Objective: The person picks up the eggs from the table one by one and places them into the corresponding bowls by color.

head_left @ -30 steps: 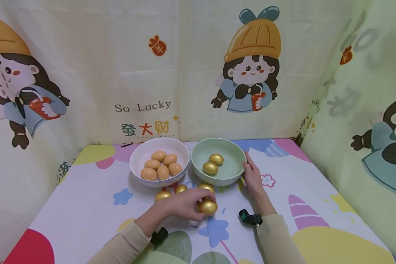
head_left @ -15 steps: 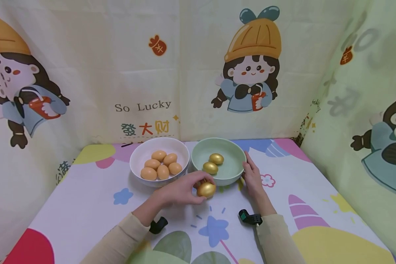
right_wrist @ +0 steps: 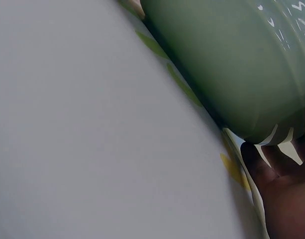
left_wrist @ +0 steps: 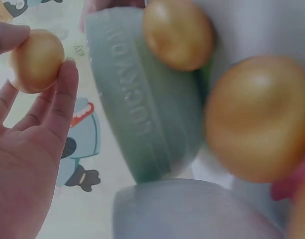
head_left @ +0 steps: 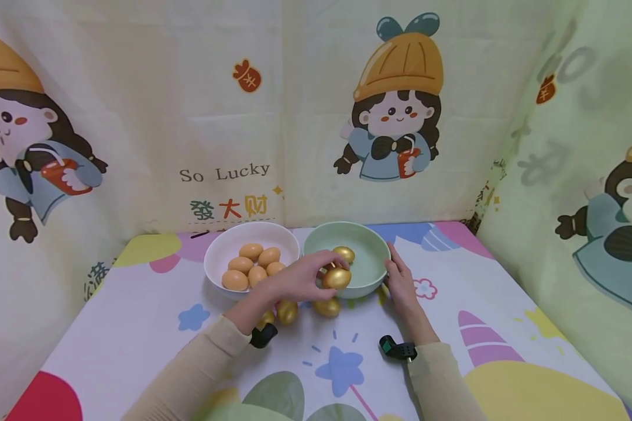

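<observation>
My left hand (head_left: 301,277) pinches a golden egg (head_left: 336,278) over the near rim of the green bowl (head_left: 370,245). In the left wrist view the fingers and thumb hold that egg (left_wrist: 39,60) beside the bowl's outer wall (left_wrist: 137,94). Another golden egg (head_left: 343,254) lies inside the green bowl; the hand hides part of the interior. My right hand (head_left: 404,289) rests against the bowl's right side, and in the right wrist view its fingertips touch the bowl's wall (right_wrist: 227,59). Several golden eggs, one at the front (head_left: 327,307), lie on the table before the bowls.
A white bowl (head_left: 218,252) with several brown eggs (head_left: 234,280) stands just left of the green bowl. The table has a patterned cloth (head_left: 137,327). A printed curtain (head_left: 305,117) hangs behind the bowls, and more cloth hangs at both sides.
The left hand has lifted its golden egg from the table, moving forward and up to the green bowl's rim. The right hand stays at the bowl's side. The head view has shifted slightly.
</observation>
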Demonstrator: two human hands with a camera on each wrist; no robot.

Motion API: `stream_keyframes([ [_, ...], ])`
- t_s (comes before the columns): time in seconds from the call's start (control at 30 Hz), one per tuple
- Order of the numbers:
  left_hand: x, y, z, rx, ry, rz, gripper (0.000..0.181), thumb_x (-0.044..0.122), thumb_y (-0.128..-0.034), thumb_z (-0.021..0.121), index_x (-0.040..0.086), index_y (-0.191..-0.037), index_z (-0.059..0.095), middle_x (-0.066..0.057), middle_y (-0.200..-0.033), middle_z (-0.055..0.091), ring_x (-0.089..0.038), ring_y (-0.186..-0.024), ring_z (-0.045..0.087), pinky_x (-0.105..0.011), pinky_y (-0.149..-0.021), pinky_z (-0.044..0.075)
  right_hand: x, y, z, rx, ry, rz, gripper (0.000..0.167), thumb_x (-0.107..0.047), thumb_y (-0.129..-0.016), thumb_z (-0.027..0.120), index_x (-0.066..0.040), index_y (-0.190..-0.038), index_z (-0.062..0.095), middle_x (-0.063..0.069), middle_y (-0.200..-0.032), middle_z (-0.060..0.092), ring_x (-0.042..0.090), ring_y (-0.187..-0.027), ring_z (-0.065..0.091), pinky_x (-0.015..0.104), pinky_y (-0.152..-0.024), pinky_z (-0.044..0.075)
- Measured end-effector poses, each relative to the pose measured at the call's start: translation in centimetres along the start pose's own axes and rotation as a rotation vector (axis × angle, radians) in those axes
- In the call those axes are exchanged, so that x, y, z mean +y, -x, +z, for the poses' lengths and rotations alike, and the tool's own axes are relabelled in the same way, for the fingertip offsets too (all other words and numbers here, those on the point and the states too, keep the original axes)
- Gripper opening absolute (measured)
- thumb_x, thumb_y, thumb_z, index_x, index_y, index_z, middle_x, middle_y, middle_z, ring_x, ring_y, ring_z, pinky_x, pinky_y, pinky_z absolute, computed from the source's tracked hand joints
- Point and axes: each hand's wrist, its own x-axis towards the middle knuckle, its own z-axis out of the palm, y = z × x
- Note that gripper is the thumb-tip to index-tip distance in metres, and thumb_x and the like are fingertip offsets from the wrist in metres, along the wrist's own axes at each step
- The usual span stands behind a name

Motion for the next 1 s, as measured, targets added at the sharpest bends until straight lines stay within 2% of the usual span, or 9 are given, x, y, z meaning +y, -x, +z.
stream_keyframes([
  [0.2,0.0,-2.6,-0.6,-0.007,-0.084,0.011,0.044,0.006,-0.086,0.072,0.006,-0.128,0.058,-0.005,-0.122,0.059,-0.018,-0.108,0.053,-0.028,-0.088,0.05,0.0,0.1,-0.1,0.01,-0.006,0.001,0.054,-0.022,-0.109,0.035,-0.023,-0.162,0.024,-0.002,-0.166,0.018,0.025,-0.147,0.029,0.043,-0.113,0.034],
  [0.4,-0.7,-4.5,-0.7,-0.008,-0.134,-0.029,0.045,0.005,-0.0856,0.072,0.003,-0.128,0.058,-0.008,-0.122,0.06,-0.02,-0.107,0.054,-0.027,-0.088,0.049,-0.1,0.1,0.1,0.016,-0.01,-0.009,0.054,-0.02,-0.109,0.036,-0.021,-0.162,0.025,0.002,-0.167,0.018,0.029,-0.146,0.03,0.045,-0.113,0.033],
  [0.6,-1.6,-6.0,-0.9,-0.013,-0.109,-0.09,0.044,0.005,-0.0876,0.071,0.006,-0.13,0.058,-0.006,-0.124,0.059,-0.02,-0.11,0.054,-0.028,-0.093,0.047,-0.1,0.0,0.1,0.009,-0.01,-0.01,0.054,-0.021,-0.109,0.037,-0.02,-0.162,0.025,0.001,-0.166,0.019,0.028,-0.146,0.031,0.046,-0.113,0.033],
  [0.8,-2.1,-7.1,-1.1,-0.034,-0.102,-0.096,0.045,0.005,-0.0875,0.071,0.006,-0.13,0.059,-0.006,-0.124,0.06,-0.02,-0.109,0.055,-0.027,-0.09,0.048,0.1,-0.1,0.0,0.021,-0.021,-0.015,0.054,-0.02,-0.108,0.037,-0.019,-0.161,0.027,0.001,-0.166,0.021,0.026,-0.144,0.034,0.045,-0.113,0.035],
  [1.0,-3.0,-7.8,-1.0,-0.074,-0.148,-0.098,0.044,0.005,-0.0862,0.073,0.007,-0.128,0.06,-0.005,-0.122,0.061,-0.018,-0.108,0.056,-0.026,-0.091,0.048,0.2,0.0,-0.1,0.024,-0.018,-0.011,0.054,-0.02,-0.108,0.037,-0.021,-0.161,0.028,0.002,-0.166,0.021,0.027,-0.144,0.033,0.045,-0.113,0.034],
])
